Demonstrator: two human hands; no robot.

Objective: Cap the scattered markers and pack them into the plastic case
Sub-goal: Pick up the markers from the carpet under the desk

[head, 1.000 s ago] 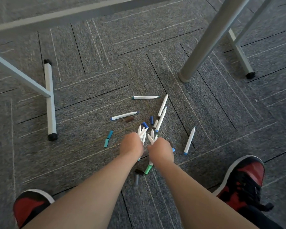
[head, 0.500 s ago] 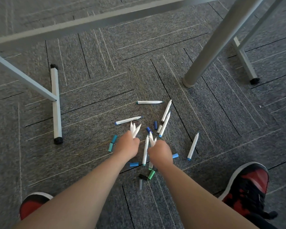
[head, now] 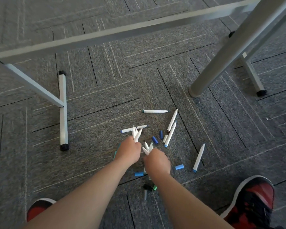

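Caps (head: pixel 139 174) lie on the floor (head: pixel 89 162) by my right wrist. My left hand (head: pixel 128 150) and right hand (head: pixel 156 161) each grip a bunch of markers (head: pixel 136 133). The nearest loose marker (head: pixel 198 157) lies right of my right hand, pointing away from me; others lie beyond. I see no case.

Grey carpet tiles (head: pixel 106 90) lie beneath grey metal table legs (head: pixel 221 63).

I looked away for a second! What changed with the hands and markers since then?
The left hand and right hand drew slightly apart. The left hand slid forward, so its bunch of markers now crosses one marker lying on the carpet. The right hand still grips its own bunch. The other loose markers and caps stayed put.
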